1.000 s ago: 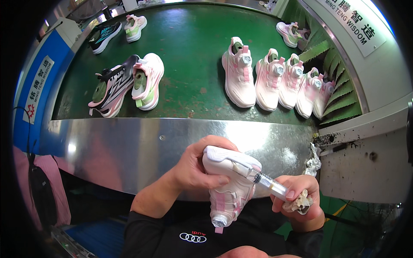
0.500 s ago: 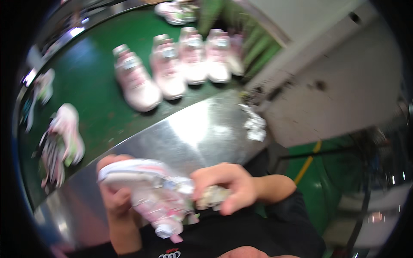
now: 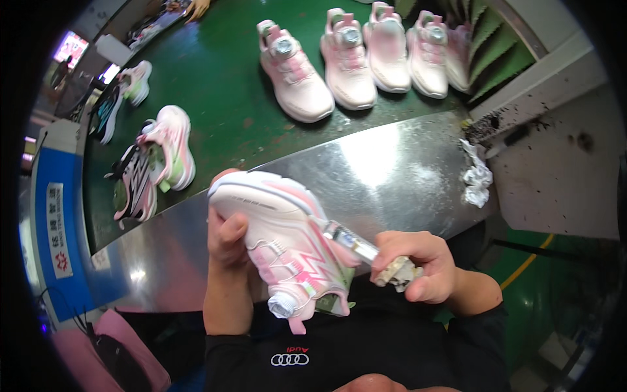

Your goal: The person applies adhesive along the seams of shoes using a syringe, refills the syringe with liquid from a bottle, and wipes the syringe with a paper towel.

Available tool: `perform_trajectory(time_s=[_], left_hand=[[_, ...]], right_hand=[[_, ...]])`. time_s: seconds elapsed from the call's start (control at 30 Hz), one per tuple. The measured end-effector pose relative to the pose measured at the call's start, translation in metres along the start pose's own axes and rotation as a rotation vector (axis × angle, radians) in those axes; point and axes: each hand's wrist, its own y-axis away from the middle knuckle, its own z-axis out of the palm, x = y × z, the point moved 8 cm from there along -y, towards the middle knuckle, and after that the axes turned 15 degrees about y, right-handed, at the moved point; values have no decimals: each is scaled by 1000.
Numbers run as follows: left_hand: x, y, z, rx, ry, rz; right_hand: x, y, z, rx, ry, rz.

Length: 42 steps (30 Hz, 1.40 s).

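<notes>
A white and pink sneaker (image 3: 271, 228) with a lacing dial is held in front of my chest. My left hand (image 3: 225, 245) is closed round its toe end, with the thumb on the upper. My right hand (image 3: 424, 261) is closed on a slim silver tool (image 3: 353, 243), whose far end meets the shoe's side near the sole edge. A lumpy off-white wad (image 3: 398, 274) shows between the right thumb and fingers; whether it belongs to the tool I cannot tell.
Beyond the metal ledge (image 3: 313, 160), several similar sneakers (image 3: 294, 78) stand in a row on the green surface (image 3: 215, 78). A pink-white shoe (image 3: 173, 147) and a black-striped shoe (image 3: 136, 186) lie left. Crumpled white paper (image 3: 477, 176) lies right, by a pale panel (image 3: 555, 157). Another person's hand (image 3: 198, 9) shows far off.
The view has swung, so the shoe row and both hands sit further right in the picture. The held sneaker's side has turned more into view, and the silver tool shows clearly against it.
</notes>
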Motion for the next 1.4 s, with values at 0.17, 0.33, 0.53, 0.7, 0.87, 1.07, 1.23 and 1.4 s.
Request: perform_trajectory(time_s=[0.17,0.33,0.53,0.7,0.87,1.07,1.23,1.4], left_hand=[[1,-4,5,-28,18,-52],[-3,-8,4,-71,122,-130],[-11,-7,-13,-39,192,-205],[-14,-11,-17,5,211,-211],[-16,-11,-10,40,276,-231],[-18,-10,-13,170,305,-231],[-21,-9,-22,152,363,-256],[-21,-9,-18,220,329,-246]], right_hand=[[9,8,1,-18,3,-42],[14,13,3,-8,-8,-16],[16,25,4,-25,20,5],[16,39,6,7,33,1],[17,51,7,7,86,-32],[22,60,5,31,36,-75],[26,64,3,50,36,-90],[29,65,3,54,35,-115]])
